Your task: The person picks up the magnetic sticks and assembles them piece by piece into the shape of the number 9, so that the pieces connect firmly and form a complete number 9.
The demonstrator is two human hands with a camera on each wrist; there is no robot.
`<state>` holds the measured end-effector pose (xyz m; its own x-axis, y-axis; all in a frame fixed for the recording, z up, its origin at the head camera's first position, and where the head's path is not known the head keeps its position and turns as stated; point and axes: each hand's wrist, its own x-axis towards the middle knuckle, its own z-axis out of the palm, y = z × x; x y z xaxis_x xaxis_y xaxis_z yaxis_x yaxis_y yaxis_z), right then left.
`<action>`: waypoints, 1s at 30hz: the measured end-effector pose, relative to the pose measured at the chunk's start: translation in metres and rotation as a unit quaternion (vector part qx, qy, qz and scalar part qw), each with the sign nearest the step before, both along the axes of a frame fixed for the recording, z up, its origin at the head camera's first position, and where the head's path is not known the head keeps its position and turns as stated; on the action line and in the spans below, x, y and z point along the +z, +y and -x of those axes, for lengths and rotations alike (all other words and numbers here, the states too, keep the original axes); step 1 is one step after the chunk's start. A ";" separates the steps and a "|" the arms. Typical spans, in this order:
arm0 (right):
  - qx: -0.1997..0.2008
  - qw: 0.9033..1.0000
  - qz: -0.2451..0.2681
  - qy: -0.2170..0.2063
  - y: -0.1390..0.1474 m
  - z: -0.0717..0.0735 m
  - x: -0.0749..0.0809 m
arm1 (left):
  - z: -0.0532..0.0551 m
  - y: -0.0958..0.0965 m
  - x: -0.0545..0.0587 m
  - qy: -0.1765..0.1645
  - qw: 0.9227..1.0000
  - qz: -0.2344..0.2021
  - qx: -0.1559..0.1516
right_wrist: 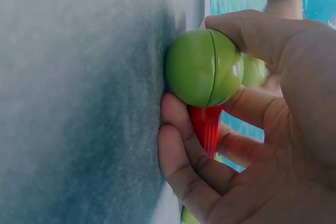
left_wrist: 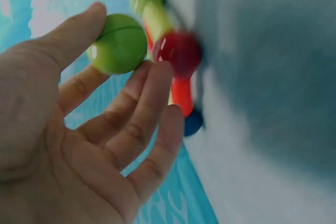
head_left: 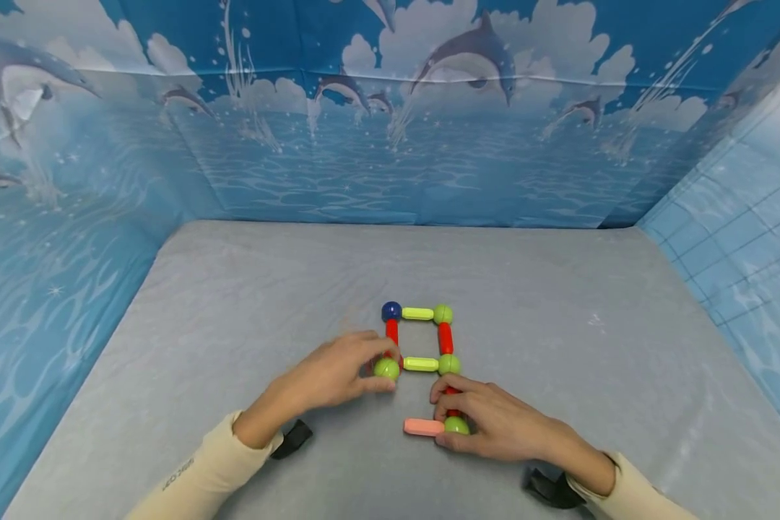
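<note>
My left hand [head_left: 334,368] pinches a loose green ball [left_wrist: 118,44] between thumb and fingers, close beside the red ball [left_wrist: 181,53] at a corner of a square of sticks and balls. That square has a dark blue ball [head_left: 392,311], a far green ball [head_left: 443,314], a near green ball [head_left: 449,364], red side sticks and yellow-green sticks [head_left: 420,364]. Below its near right corner, my right hand [head_left: 494,419] grips another green ball [right_wrist: 197,69] and the red stick [right_wrist: 205,124] joined to it. A pink stick [head_left: 422,427] points left from that ball.
A grey cloth-covered table [head_left: 286,274] lies under the pieces. Blue dolphin-print curtains [head_left: 338,166] stand along its back and sides. Black straps [head_left: 292,438] hang near both wrists, below the beige sleeves [head_left: 201,466].
</note>
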<state>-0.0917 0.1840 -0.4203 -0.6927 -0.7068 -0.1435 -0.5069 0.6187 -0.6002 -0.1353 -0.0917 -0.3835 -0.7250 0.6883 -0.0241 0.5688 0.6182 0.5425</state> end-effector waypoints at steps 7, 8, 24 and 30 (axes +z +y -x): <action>-0.005 1.000 -0.010 0.003 0.000 0.004 0.000 | -0.032 0.001 -0.014 -0.026 0.998 0.051 -0.008; -0.005 1.000 -0.011 0.003 0.000 0.004 0.000 | -0.034 0.002 -0.016 -0.024 0.998 0.056 -0.007; 0.001 1.000 0.001 0.007 0.000 0.004 -0.005 | -0.042 0.013 -0.032 -0.013 0.998 0.067 -0.005; -0.001 1.000 0.011 -0.010 0.001 0.005 -0.002 | -0.044 0.010 -0.032 -0.013 0.998 0.056 0.007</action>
<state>-0.0971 0.1854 -0.4223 -0.6912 -0.7085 -0.1423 -0.4936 0.6067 -0.6231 -0.0914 -0.0813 -0.4155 -0.7325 0.6701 -0.1201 0.5461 0.6837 0.4841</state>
